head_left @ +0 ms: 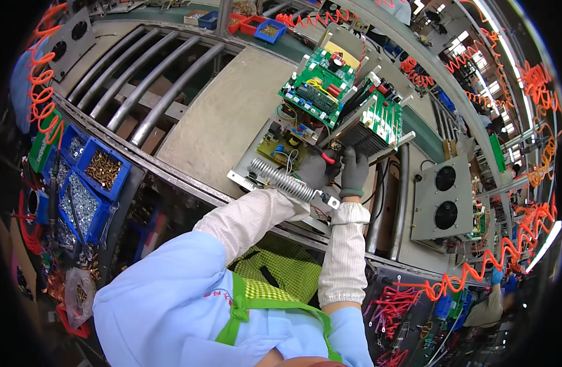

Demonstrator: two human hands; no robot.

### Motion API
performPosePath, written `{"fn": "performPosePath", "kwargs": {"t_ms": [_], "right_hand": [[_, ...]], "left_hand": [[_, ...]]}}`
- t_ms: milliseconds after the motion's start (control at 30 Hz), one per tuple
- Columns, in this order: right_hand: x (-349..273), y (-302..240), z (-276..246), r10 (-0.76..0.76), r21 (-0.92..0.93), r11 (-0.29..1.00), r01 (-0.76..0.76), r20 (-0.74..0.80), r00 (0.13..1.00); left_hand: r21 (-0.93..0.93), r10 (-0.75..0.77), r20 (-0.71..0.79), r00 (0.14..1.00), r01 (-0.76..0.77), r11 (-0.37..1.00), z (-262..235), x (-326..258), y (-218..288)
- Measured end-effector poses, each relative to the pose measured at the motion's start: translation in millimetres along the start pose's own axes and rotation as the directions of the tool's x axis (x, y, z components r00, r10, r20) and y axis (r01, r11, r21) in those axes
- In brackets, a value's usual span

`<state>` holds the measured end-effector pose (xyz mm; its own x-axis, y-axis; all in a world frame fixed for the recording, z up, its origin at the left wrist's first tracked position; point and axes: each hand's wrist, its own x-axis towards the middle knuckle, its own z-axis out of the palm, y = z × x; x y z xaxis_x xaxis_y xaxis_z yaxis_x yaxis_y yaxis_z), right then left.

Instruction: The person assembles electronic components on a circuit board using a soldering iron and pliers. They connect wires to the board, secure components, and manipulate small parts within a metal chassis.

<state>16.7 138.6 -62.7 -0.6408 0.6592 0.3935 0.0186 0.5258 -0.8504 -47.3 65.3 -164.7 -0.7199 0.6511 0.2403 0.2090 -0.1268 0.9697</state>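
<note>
An open-frame electrical unit stands before me, with a green circuit board point(314, 85) on its left and another green board point(380, 119) over black heatsink fins on its right. My left hand point(315, 169), in a dark grey glove, is closed low in the gap between the two halves. A short red piece point(327, 158) shows at its fingers; its kind is unclear. Beside it, my gloved right hand point(355, 171) has its fingers bent against the lower edge of the heatsink, and what they grip is hidden. A large metal coil spring point(282, 178) lies across the unit's near side, by my left wrist.
Steel rollers point(152, 85) and a flat board point(204, 116) lie to the left. Blue bins of screws point(102, 169) and nuts point(80, 205) stand at the near left. A grey panel with two fans point(443, 199) stands right. Orange coiled hoses point(470, 269) hang around; pink-red leads point(391, 309) lie lower right.
</note>
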Motion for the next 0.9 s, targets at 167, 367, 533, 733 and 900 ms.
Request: {"fn": "performPosePath", "kwargs": {"t_ms": [167, 367, 533, 733, 900], "right_hand": [[2.1, -1.9, 0.8, -0.309, -0.233, 0.916, 0.326, 0.108, 0.945], [-3.2, 15.5, -13.0, -0.196, -0.211, 0.958, 0.194, 0.012, 0.981], [3.1, -6.9, -3.5, -0.13, -0.282, 0.944, 0.171, 0.157, 0.979], [3.7, -11.1, 3.1, -0.233, -0.29, 0.918, 0.27, 0.155, 0.96], [-0.5, 6.7, -7.7, -0.171, -0.249, 0.953, 0.171, 0.023, 0.985]], "left_hand": [[0.093, 0.004, -0.003, 1.0, -0.003, 0.996, -6.4, -4.8, 7.7], [0.188, 0.072, 0.052, 0.996, -0.081, 0.979, -2.8, -12.3, 47.1], [-0.33, -0.013, 0.02, 1.0, 0.019, 0.944, 11.5, 9.2, -28.7], [-0.844, -0.073, 0.125, 0.989, 0.145, 0.517, 14.4, 21.0, -48.2], [0.132, 0.029, 0.072, 0.997, -0.038, 0.991, 13.4, 3.0, -4.7]]}}
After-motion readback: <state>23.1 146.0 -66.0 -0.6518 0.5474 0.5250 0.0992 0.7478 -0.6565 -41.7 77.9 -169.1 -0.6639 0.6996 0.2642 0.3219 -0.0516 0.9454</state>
